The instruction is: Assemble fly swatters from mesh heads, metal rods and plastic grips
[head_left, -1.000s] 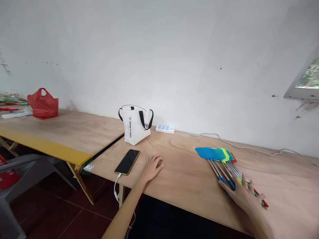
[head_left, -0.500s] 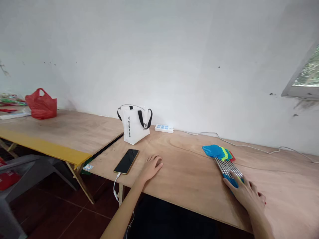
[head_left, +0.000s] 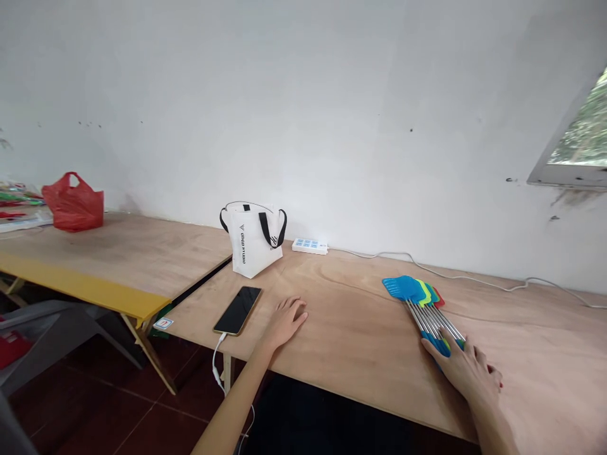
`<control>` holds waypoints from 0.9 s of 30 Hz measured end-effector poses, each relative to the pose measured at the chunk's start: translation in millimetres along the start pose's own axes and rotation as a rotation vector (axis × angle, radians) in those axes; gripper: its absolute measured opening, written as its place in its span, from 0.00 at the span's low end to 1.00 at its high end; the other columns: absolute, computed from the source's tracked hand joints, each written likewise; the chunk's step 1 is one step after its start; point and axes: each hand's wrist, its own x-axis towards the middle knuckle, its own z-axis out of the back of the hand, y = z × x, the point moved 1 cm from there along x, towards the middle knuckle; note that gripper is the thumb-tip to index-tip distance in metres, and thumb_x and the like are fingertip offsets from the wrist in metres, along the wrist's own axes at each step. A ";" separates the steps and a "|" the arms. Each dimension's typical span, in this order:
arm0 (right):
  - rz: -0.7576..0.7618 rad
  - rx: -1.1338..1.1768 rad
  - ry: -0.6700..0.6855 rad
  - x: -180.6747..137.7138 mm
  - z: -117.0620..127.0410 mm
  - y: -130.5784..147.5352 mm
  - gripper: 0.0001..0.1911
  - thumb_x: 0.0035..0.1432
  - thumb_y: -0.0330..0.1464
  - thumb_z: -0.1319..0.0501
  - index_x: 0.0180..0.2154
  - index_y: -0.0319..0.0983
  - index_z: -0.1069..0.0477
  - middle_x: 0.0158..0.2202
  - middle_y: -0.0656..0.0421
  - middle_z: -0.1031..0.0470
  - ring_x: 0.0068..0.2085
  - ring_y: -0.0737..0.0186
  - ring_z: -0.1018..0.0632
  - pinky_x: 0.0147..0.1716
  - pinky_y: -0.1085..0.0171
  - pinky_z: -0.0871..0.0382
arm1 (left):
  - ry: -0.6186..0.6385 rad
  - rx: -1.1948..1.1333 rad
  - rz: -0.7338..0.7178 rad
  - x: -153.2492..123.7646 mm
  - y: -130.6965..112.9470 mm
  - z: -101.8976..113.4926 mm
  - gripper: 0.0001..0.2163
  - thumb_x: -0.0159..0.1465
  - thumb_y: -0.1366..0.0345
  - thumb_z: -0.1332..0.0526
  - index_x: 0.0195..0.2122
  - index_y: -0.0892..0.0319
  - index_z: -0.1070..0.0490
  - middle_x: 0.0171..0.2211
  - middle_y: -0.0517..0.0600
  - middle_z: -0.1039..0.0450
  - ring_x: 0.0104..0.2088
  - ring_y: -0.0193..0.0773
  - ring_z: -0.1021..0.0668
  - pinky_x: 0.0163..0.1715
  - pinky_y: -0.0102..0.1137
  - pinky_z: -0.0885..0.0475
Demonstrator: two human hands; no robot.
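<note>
My right hand rests palm down on the handle ends of a bunch of fly swatters lying on the plywood table. Their blue, green, yellow and red heads are stacked close together, and thin metal shafts run back under my fingers. My left hand lies flat on the table with fingers apart, holding nothing. A black phone lies just left of it, with a white cable hanging over the table edge.
A white tote bag with black handles stands behind the phone. A white power strip lies by the wall, its cord running right. A second table to the left holds a red plastic bag. A grey chair stands below.
The swatters were fanned out a second ago; my right hand has pushed them into a tight stack and slid slightly right. My left hand has stayed put.
</note>
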 end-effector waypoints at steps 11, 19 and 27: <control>-0.004 0.039 0.047 0.4 5.2 1.8 0.43 0.59 0.63 0.62 0.69 0.56 0.43 0.69 0.51 0.39 0.68 0.38 0.39 0.58 0.33 0.44 | -0.001 0.001 0.005 -0.6 -0.3 -0.7 0.13 0.72 0.57 0.45 0.54 0.54 0.29 0.61 0.54 0.32 0.62 0.50 0.31 0.63 0.47 0.36; -0.012 0.045 0.009 -2.3 2.9 4.3 0.42 0.58 0.63 0.63 0.67 0.56 0.40 0.69 0.50 0.39 0.68 0.39 0.39 0.59 0.33 0.44 | -0.004 -0.008 0.013 -1.2 -0.8 0.0 0.14 0.72 0.56 0.46 0.54 0.53 0.29 0.62 0.54 0.33 0.62 0.51 0.31 0.63 0.48 0.36; 0.001 0.063 -0.003 -5.9 0.7 8.4 0.39 0.61 0.61 0.63 0.65 0.57 0.38 0.71 0.55 0.42 0.69 0.37 0.41 0.61 0.30 0.49 | 0.014 -0.010 0.017 -0.6 -1.9 0.6 0.13 0.72 0.57 0.45 0.54 0.54 0.30 0.62 0.54 0.33 0.62 0.51 0.31 0.62 0.47 0.36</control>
